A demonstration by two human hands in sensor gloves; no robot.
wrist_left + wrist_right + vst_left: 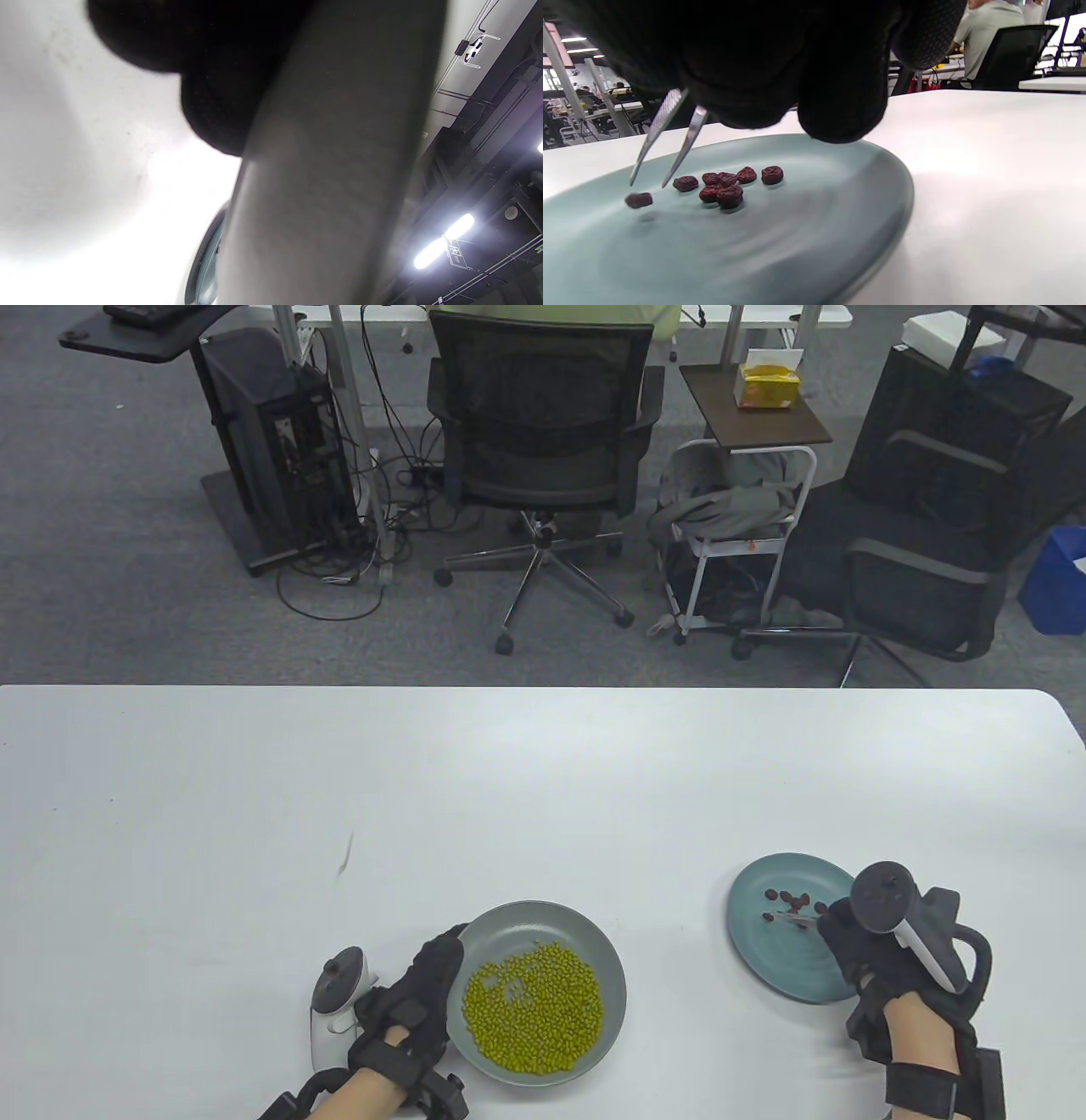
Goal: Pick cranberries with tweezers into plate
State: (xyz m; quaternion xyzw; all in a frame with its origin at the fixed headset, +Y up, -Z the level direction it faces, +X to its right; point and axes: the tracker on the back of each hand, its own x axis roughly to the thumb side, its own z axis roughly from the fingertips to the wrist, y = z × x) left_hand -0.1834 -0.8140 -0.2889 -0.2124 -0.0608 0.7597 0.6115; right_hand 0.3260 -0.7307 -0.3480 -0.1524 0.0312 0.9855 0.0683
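Note:
A teal plate point(793, 976) at the right holds several dark red cranberries point(785, 896). My right hand point(836, 933) grips metal tweezers point(795, 918) over it. In the right wrist view the tweezers point(670, 127) have their tips apart. One cranberry point(639, 200) is just below the tips, blurred, with its shadow on the plate point(818, 237) under it. The other cranberries point(727, 186) lie in a cluster beside it. My left hand point(437, 976) grips the left rim of a grey plate point(594, 937) full of green beans point(534, 1010).
The white table point(543, 797) stretches far behind both plates. In the left wrist view the grey plate's rim point(322, 190) fills the middle, with my gloved finger point(220, 93) against it. Office chairs and a cart stand beyond the table's far edge.

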